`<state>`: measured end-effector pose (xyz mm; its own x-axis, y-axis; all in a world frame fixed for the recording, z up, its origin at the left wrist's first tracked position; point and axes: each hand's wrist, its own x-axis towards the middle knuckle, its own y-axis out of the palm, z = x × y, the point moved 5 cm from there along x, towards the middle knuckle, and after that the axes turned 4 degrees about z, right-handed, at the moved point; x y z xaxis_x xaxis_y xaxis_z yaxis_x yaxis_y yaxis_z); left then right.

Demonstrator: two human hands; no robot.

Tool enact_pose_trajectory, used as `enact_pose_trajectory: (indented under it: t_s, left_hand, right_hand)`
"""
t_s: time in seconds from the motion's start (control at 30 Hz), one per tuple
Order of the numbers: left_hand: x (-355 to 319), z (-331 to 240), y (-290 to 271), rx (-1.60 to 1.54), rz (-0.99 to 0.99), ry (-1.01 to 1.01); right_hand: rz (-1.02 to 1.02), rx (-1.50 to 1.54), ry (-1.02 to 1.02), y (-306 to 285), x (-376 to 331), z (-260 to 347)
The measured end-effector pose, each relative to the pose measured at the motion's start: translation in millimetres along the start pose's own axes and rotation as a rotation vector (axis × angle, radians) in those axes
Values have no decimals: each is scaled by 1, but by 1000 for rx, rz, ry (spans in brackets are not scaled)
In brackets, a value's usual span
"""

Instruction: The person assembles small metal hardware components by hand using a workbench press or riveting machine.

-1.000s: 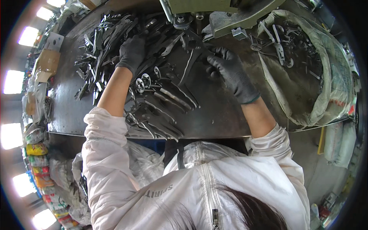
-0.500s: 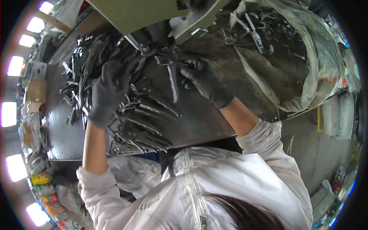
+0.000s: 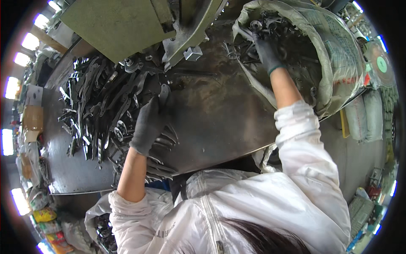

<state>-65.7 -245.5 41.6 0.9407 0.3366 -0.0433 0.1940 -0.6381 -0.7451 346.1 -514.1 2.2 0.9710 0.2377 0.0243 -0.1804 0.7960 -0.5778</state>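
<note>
My left hand (image 3: 149, 126), in a dark grey work glove, is closed on a dark flat metal piece (image 3: 164, 90) with a rounded end. It is over the right side of a pile of long, curved dark metal levers (image 3: 95, 99). More of these levers (image 3: 163, 170) lie under and in front of my left wrist. My right hand (image 3: 268, 54), gloved the same way, reaches into the mouth of a large woven sack (image 3: 338, 63) lying on the table. Metal parts (image 3: 277, 25) surround its fingertips, which are too hidden to show whether they grip anything.
A machine with a green-grey panel (image 3: 116, 27) stands at the far side of the metal table (image 3: 211, 127). Its metal arm (image 3: 186, 34) overhangs the tabletop. White sacks (image 3: 368, 116) stand past the table's right end. Cardboard (image 3: 34, 118) and bags are at the left.
My right hand has moved from near the machine, right and away, into the sack. My left hand has shifted right and nearer, onto a lever. The whole view has shifted slightly.
</note>
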Motion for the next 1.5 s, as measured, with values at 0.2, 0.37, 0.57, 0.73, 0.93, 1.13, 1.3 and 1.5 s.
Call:
enact_pose_trajectory:
  t_s: [0.2, 0.37, 0.57, 0.73, 0.93, 1.13, 1.3, 1.5]
  left_hand:
    - [-7, 48, -4, -124, -32, -187]
    - [-7, 16, -28, -412, -40, -240]
    - [1, 17, -27, -494, 8, -206]
    - [19, 16, -22, -352, -13, -23]
    - [33, 22, -20, 502, -66, 545]
    - [29, 18, -31, -370, 61, 67]
    - [37, 25, -21, -392, 148, -63]
    - [54, 83, 11, 412, 87, 584]
  right_hand:
    - [-113, 410, -153, 0, -131, 30]
    - [170, 20, -385, 50, -196, 126]
    - [594, 350, -197, 109, -219, 153]
    - [795, 724, 145, 130, -220, 145]
    - [727, 473, 9, 152, -228, 148]
    - [687, 678, -78, 154, -226, 148]
    - [784, 594, -78, 143, -233, 162]
    - [894, 619, 106, 178, -236, 149]
